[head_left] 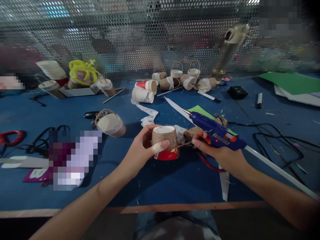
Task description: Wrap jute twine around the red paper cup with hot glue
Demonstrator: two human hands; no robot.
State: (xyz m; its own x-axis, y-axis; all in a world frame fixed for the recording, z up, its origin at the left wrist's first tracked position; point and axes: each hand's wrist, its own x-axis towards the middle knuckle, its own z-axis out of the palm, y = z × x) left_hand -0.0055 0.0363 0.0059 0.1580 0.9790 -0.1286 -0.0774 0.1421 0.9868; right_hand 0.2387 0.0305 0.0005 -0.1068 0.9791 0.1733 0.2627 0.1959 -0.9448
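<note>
My left hand [143, 146] grips an upside-down paper cup [168, 154], its white base uppermost. Brown twine [160, 136] is wound round most of the cup, leaving a red band showing at the rim. A strand of twine runs taut from the cup to the pinched fingertips of my right hand [217, 155]. The same hand also holds a blue hot glue gun [210, 128], its nozzle pointing up and left and a red light lit. A white glue stick [275, 166] sticks out of its back. Behind the cup lies a roll of twine [191, 134], partly hidden.
Scissors [224, 183] lie under my right hand. Lace ribbon [149, 115] trails from stacked paper cups [143, 95]. A small twine-wrapped basket [111, 123] stands left; several more lie near the mesh screen [140, 43]. A bottle [228, 53] and black cord [277, 133] are to the right.
</note>
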